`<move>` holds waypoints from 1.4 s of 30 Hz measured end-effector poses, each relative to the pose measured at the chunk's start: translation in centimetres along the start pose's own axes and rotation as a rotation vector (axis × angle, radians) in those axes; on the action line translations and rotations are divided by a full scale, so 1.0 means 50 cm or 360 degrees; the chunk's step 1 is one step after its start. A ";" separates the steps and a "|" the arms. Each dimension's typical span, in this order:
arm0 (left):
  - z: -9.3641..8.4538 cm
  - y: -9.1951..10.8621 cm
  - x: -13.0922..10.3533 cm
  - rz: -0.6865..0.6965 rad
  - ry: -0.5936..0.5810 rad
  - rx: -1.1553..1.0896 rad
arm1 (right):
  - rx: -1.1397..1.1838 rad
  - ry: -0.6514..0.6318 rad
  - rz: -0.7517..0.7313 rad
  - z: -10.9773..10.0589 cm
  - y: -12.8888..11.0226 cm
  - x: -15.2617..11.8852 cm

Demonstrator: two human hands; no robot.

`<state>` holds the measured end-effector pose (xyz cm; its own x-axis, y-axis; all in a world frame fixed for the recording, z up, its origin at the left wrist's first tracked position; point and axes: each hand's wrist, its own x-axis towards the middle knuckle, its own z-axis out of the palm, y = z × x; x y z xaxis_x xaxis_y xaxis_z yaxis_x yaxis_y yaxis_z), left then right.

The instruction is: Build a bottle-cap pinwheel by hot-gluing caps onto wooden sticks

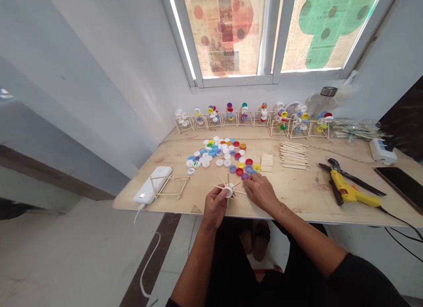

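My left hand (216, 205) is closed on a white bottle cap (228, 192) with thin wooden sticks radiating from it like spokes. The cap is held just above the table's front edge. To its right, my right hand (261, 192) reaches to the near end of the loose bottle caps, its fingers bent together. Its fingertips are beside a purple cap (244, 176) and a light blue cap (253, 172); what they grip, if anything, is hidden. More caps in white, blue, red and yellow (257, 168) lie spread beyond both hands.
A wooden stick frame (168, 195) overlaps a white power bank (153, 183) at left. Short sticks (266, 162) and longer sticks (294, 155) lie right of the caps. Pliers (357, 181), a yellow glue gun (355, 191) and a phone (401, 183) lie farther right. Cap wheels on frames (230, 117) line the back.
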<state>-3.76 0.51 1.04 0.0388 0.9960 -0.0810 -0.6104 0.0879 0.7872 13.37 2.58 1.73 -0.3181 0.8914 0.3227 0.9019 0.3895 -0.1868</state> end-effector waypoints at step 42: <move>0.004 -0.024 0.005 0.0126 -0.0050 0.0167 | 0.0378 0.0344 0.0322 0.000 0.067 -0.120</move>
<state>-2.85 0.67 0.18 0.0196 0.9998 0.0015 -0.5263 0.0090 0.8502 18.32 -1.46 -0.81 -0.0485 0.8963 0.4409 0.8392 0.2760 -0.4686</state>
